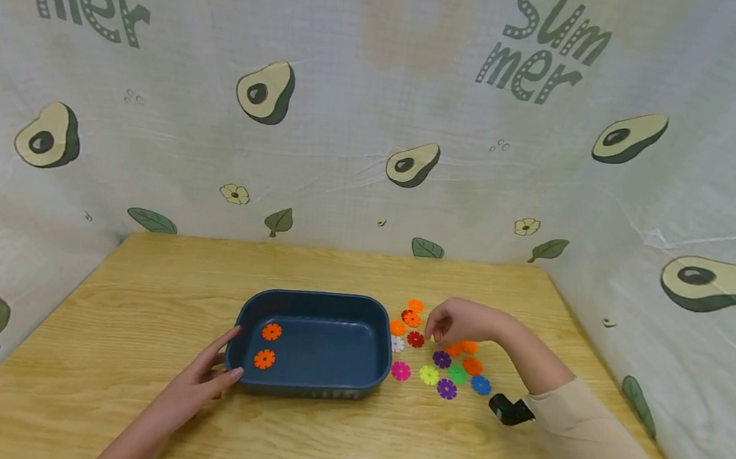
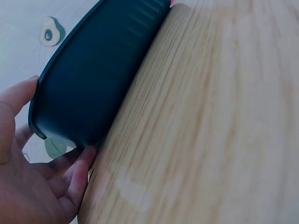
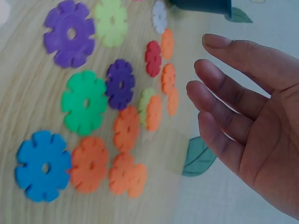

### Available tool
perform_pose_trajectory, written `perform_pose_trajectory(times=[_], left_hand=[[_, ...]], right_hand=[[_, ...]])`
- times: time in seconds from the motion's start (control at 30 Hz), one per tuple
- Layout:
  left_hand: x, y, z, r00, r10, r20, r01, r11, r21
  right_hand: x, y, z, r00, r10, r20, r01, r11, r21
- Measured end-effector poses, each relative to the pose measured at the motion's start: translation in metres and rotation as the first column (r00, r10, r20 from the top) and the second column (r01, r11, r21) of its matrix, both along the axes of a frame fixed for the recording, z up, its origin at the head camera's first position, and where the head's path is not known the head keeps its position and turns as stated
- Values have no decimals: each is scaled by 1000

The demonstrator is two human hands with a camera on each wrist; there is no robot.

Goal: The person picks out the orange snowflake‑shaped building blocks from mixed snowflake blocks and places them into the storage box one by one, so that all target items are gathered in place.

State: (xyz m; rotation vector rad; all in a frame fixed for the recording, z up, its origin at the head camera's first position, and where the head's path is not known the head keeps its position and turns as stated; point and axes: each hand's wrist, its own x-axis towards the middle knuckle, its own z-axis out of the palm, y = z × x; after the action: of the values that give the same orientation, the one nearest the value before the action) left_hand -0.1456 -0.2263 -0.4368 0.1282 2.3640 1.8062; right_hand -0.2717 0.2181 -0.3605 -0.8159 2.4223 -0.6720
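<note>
A dark blue plastic tray point(image 1: 342, 356) stands on the table, with two orange flower-shaped discs point(image 1: 265, 353) inside near its left end. At that end my left hand point(image 1: 199, 379) grips the tray, thumb at the rim and fingers bent against its wall in the left wrist view. Over the loose discs right of the tray hovers my right hand point(image 1: 468, 320). Its fingers are loosely bent and hold nothing in the right wrist view. Below it lie orange discs point(image 3: 88, 177), a green disc point(image 3: 77, 102), a blue disc point(image 3: 35, 163) and a red disc point(image 3: 152, 51).
Purple point(image 1: 446, 396), pink point(image 1: 396, 372) and white point(image 1: 394, 344) discs lie among the scattered group. A small black object point(image 1: 505, 411) shows beside the right sleeve point(image 1: 588, 435). Behind the wooden table point(image 1: 155, 298) hangs a cloth point(image 1: 335, 160) printed with avocados.
</note>
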Motion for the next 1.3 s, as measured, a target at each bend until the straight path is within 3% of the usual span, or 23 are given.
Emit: perform_pose_trajectory(times=[0.27,0.63,0.93,1.3], left_hand=[[0,-1,0,1000,3,2,-3,1000,-2],[1,1,-1,1000,26,16,-25,1000,-12],[1,2,0,999,27,25,-26,1000,-13],[0,1,1,1000,24,13,-24,1000,-15]], right_hand=[[10,20,-10,997,-65,42,66,998,-14],[22,40,-22,999,-45,8,45,996,-72],[30,50,-31,989,-144,10,145,987,-64],[33,60,-36,986,-153,-57,149,986,-68]])
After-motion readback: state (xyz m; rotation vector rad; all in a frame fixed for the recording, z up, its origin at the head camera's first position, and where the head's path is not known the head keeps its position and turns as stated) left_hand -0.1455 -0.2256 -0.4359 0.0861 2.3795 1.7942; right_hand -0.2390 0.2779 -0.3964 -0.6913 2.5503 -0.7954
